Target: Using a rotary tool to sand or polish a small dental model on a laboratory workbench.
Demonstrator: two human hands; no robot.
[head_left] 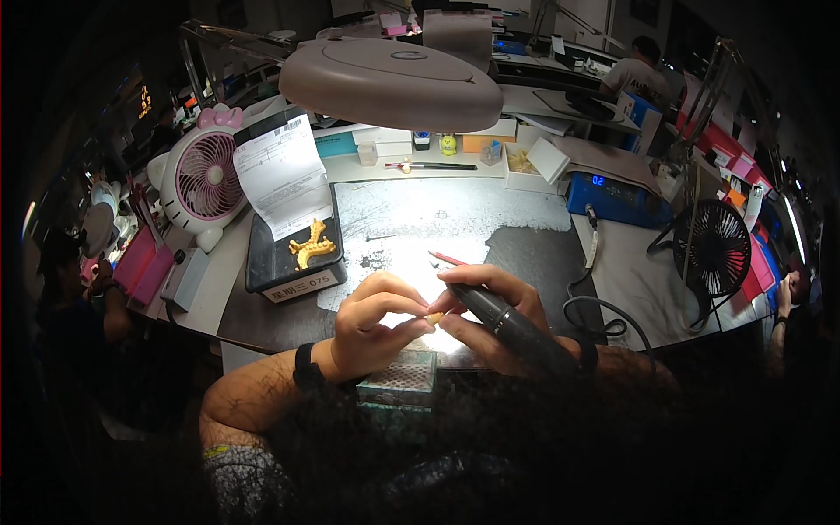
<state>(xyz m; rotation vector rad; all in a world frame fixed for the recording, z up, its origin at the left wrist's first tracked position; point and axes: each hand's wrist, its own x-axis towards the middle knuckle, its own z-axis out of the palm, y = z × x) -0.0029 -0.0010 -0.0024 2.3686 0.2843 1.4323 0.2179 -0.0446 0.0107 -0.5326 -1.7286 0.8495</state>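
Observation:
My left hand (378,319) pinches a small tan, tooth-like piece (435,318) between thumb and fingertips, under the lamp's bright light. Wrapped in my right hand (500,306) is a thick dark rotary handpiece (499,317), its front end pointing at the small piece. The fingertips of both hands meet around that piece, so the tool's tip and any contact are hidden. Just below the hands sits a box with a perforated metal top (398,376). A red pencil-like stick (448,258) lies on the worktop beyond them.
A black tray (293,278) holds yellow arch-shaped models (312,245) and a paper slip (284,175). Overhead hangs a large lamp (389,83). A blue control box (617,199) with a cord (595,245), a black fan (713,248) and a pink-white fan (206,171) flank the bench. Other people sit nearby.

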